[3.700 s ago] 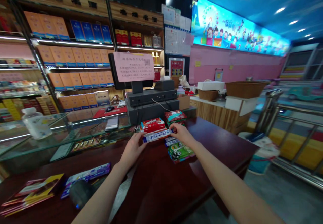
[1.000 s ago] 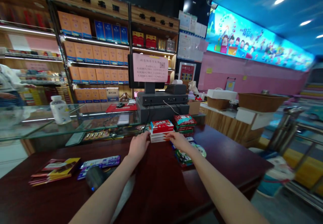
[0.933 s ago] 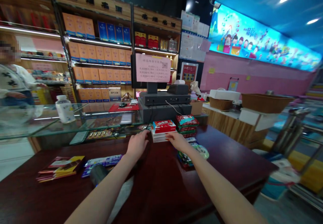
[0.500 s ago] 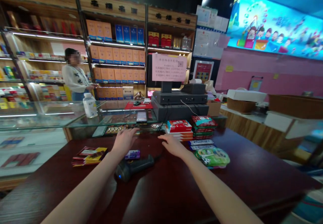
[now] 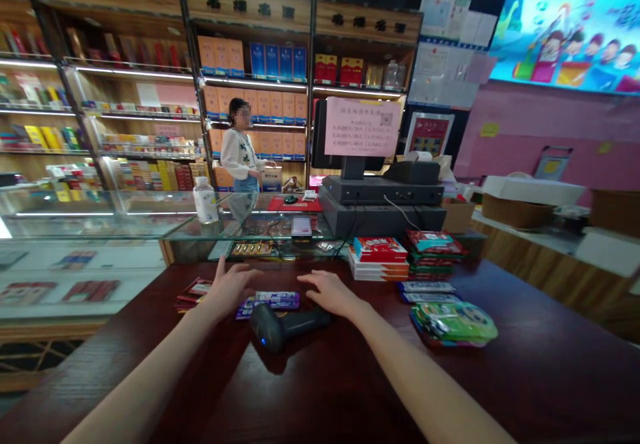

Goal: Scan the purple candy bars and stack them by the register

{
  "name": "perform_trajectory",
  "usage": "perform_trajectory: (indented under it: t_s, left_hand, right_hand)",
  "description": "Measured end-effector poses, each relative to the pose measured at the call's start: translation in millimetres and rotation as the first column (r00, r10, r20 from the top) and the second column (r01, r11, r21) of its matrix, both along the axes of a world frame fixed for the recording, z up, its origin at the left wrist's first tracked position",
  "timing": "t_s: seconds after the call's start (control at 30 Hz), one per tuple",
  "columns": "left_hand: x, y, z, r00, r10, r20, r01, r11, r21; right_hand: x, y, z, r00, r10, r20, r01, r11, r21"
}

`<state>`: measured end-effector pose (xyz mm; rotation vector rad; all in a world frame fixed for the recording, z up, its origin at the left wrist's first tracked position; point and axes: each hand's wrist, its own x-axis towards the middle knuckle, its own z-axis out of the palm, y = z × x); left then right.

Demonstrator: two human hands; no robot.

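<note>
My left hand (image 5: 229,289) hovers open, fingers spread, just above the dark red counter (image 5: 320,391), over the left end of a purple snack bar (image 5: 273,301). My right hand (image 5: 327,291) is open too, palm down, right of that bar and just above the handle of a dark barcode scanner (image 5: 285,325) that lies on the counter. Neither hand holds anything. Left of my left hand a few red and yellow packets (image 5: 193,291) lie flat, partly hidden by it.
To the right stand a stack of red-and-white packs (image 5: 379,258), a stack of red-green packs (image 5: 434,253), blue bars (image 5: 426,291) and green packets (image 5: 455,321). A cash register (image 5: 380,197) stands behind them. A glass display case (image 5: 125,231) bears a bottle (image 5: 205,201). A person (image 5: 240,157) stands by the shelves.
Both hands let go of the red-and-white stack and moved left to the scanner and purple bar. The view swung left, bringing the person by the shelves into sight.
</note>
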<state>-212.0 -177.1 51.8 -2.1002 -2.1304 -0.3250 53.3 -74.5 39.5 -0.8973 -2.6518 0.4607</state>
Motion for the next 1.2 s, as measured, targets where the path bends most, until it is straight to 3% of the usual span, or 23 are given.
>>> perform_trajectory:
  t_s: [0.47,0.8,0.93,1.1,1.2]
  left_hand:
    - [-17.6,7.6,-22.3,0.996,-0.041,-0.080,0.037,0.998,-0.042]
    - [-11.6,14.9,-16.9,0.993,0.036,-0.113,-0.042,0.998,-0.053]
    - [-9.4,20.3,-21.2,0.998,0.062,-0.004,-0.062,0.998,-0.005]
    - [-10.8,29.4,-23.2,0.955,0.046,0.294,-0.067,0.996,0.060]
    - [-9.7,33.8,-20.4,0.938,0.022,0.347,-0.048,0.997,0.066]
  right_hand:
    - [-30.5,-3.1,-6.2,0.992,0.122,-0.026,-0.122,0.992,-0.011]
    - [-28.1,-1.4,-7.4,0.995,0.097,-0.015,-0.097,0.995,-0.023]
    - [-25.5,3.0,-9.0,0.997,0.076,-0.030,-0.077,0.997,-0.016]
    - [-17.8,10.9,-15.6,0.994,0.025,-0.102,-0.029,0.999,-0.037]
    - [-11.9,15.0,-19.4,0.985,-0.013,-0.171,0.001,0.997,-0.072]
